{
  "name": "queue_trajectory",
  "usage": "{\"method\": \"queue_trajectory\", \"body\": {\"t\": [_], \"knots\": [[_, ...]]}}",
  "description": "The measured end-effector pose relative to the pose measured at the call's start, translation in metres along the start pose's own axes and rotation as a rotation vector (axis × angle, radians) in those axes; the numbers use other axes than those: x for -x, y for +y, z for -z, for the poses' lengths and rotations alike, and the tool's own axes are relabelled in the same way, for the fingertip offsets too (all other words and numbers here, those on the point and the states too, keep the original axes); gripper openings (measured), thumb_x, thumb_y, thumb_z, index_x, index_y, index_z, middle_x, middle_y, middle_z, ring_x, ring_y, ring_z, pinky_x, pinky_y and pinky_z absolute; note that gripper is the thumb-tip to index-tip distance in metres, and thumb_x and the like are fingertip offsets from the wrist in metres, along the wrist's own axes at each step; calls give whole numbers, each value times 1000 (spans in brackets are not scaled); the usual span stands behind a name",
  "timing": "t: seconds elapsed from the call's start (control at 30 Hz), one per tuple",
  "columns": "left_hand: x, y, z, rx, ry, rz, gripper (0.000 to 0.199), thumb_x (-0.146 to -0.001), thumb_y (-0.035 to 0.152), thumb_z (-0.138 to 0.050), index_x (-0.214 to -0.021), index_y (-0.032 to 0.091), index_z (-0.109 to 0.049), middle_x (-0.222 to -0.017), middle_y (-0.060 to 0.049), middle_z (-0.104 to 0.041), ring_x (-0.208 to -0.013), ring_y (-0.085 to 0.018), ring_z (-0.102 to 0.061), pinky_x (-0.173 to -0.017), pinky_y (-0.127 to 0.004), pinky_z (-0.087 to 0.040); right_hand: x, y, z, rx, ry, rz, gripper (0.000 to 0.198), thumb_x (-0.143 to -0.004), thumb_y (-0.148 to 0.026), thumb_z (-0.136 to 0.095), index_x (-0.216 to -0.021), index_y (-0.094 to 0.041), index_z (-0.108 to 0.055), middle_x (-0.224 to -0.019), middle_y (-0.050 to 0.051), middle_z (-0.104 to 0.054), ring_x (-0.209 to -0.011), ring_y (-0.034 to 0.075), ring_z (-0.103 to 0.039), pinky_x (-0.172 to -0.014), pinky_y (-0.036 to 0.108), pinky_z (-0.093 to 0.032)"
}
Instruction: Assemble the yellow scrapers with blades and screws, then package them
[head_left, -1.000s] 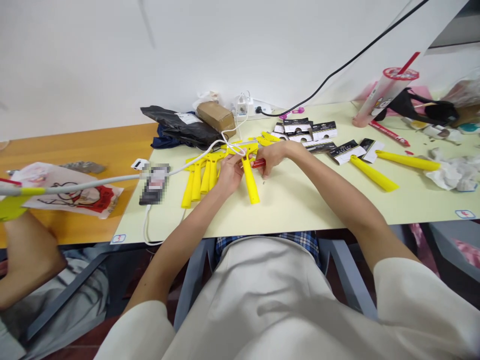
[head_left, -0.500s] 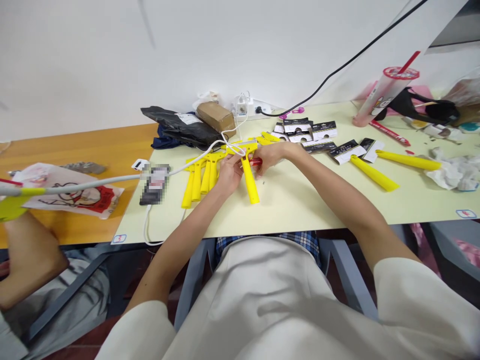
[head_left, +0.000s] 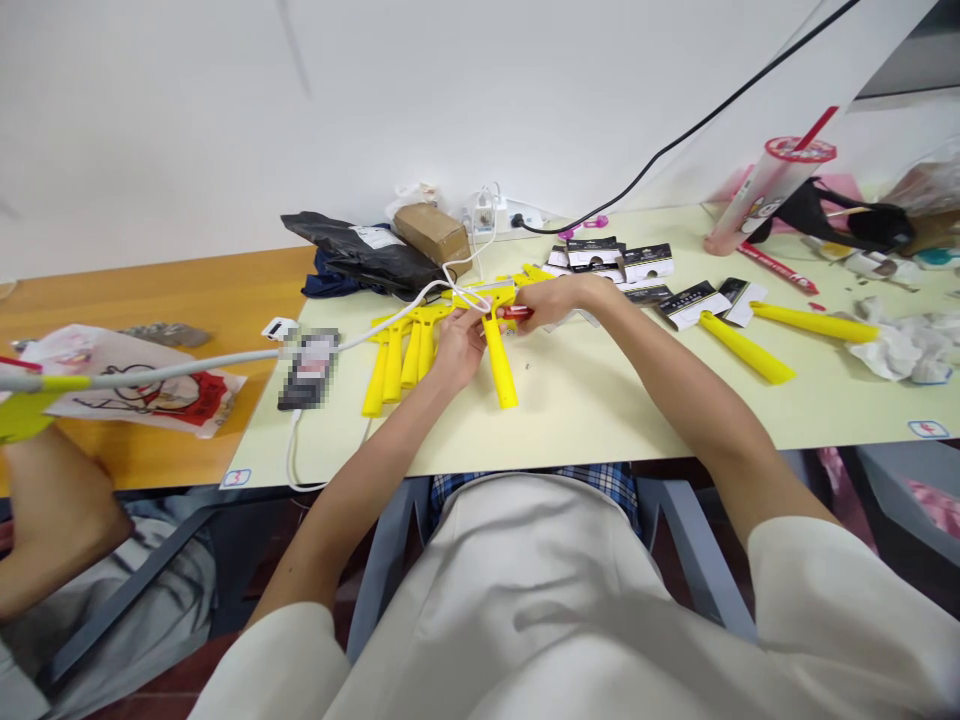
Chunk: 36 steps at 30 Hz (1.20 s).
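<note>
My left hand (head_left: 461, 347) is closed around the head end of a yellow scraper (head_left: 501, 368), whose handle points toward me. In my right hand (head_left: 551, 298) is a small red-handled tool (head_left: 516, 313), pressed up against the scraper's head; its tip is hidden. Several more yellow scrapers (head_left: 394, 360) lie side by side to the left of my left hand. Beyond my right hand are black-and-white cards (head_left: 649, 262). Two scrapers to the right, one of them this yellow scraper (head_left: 750, 348), have cards over their heads.
A white cable (head_left: 420, 300) hangs across the view in front of the scrapers. Left lies a phone (head_left: 309, 370); behind are a black plastic bag (head_left: 360, 250) and a cardboard box (head_left: 433, 235). A tall cup (head_left: 769, 190) stands back right. Another person's arm (head_left: 60, 490) is far left.
My right hand has shifted and turned slightly on the red-handled tool, lifting a little beside the scraper's head. My left hand and the scraper stay nearly in place.
</note>
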<state>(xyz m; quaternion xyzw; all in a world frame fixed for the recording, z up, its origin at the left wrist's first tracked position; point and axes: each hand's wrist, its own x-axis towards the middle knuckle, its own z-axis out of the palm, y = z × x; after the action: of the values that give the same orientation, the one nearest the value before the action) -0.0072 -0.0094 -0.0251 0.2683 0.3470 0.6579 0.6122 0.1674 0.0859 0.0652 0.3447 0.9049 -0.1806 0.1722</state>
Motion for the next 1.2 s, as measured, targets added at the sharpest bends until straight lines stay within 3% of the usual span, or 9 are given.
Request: {"method": "queue_trajectory", "body": {"t": [0.23,0.4,0.5,0.6,0.77,1.0,1.2], "knots": [[3,-1,1,-6,-1,10,30,-77,22,-102,-91,19,-75,-93,-1,-79,-90,-17,-82,-83,-29,-69,41,27,34,-29,234,-148,19,-97,-37,-80,-96,-20,-72,-82,3,-64,-71,19,-54,-66,37,-35],[7,-8,0,-90,-26,38,32,-76,24,-103,-89,17,-75,-88,-2,-77,-89,-18,-82,-88,-32,-69,60,17,43,-174,385,-31,18,-94,-36,-84,-99,-20,-78,-88,4,-71,-82,22,-61,-71,36,-41],[8,-13,-2,-129,-58,45,33,-75,25,-102,-94,15,-78,-91,-3,-78,-86,-17,-80,-85,-32,-69,57,3,39,-238,380,126,8,-93,-26,-83,-99,-21,-79,-95,4,-75,-87,22,-65,-76,37,-44],[9,-15,-2,-134,-65,44,31,-76,23,-101,-98,15,-80,-95,-4,-79,-83,-16,-79,-81,-32,-69,46,-6,32,-207,331,211,8,-92,-20,-82,-90,-21,-74,-88,2,-71,-82,20,-61,-75,37,-42],[9,-15,-4,-141,-25,63,30,-77,21,-100,-97,16,-79,-95,-5,-80,-87,-19,-81,-86,-34,-69,34,-7,26,-137,258,172,17,-93,-24,-83,-85,-21,-68,-81,1,-66,-76,18,-55,-71,37,-39],[10,-16,-5,-163,-41,63,24,-81,23,-97,-95,16,-79,-92,-5,-80,-89,-19,-81,-84,-32,-69,31,-2,25,-131,220,154,20,-93,-35,-85,-86,-21,-72,-82,2,-67,-76,20,-57,-70,37,-38],[11,-16,-4,-149,-60,48,24,-80,24,-98,-94,15,-81,-93,-6,-79,-87,-18,-79,-83,-33,-68,24,8,22,-162,237,197,15,-92,-34,-84,-95,-20,-79,-86,2,-71,-77,19,-58,-71,35,-40]]}}
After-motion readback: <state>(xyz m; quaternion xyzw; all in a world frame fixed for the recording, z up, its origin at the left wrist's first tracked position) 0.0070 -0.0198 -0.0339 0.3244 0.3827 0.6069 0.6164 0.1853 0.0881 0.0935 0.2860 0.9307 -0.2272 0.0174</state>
